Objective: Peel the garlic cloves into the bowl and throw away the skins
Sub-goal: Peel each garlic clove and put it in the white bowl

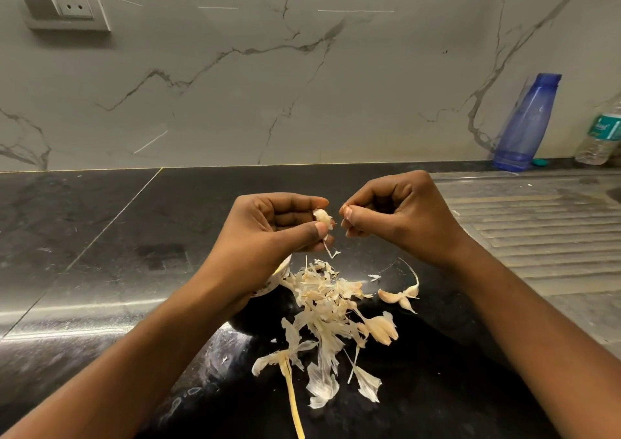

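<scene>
My left hand pinches a garlic clove between thumb and fingers, with a strip of skin dangling below it. My right hand is just to its right, fingers curled, thumb and forefinger pinching a small bit of skin. Below the hands a pile of papery skins lies on the black counter. Unpeeled cloves lie at the pile's right, a pair farther back and one nearer. A bowl shows only a sliver of its rim under my left wrist.
A dry garlic stalk lies near the front edge. A steel sink drainboard lies to the right. A blue bottle and a clear water bottle stand at the back right against the marble wall. A wall socket is top left.
</scene>
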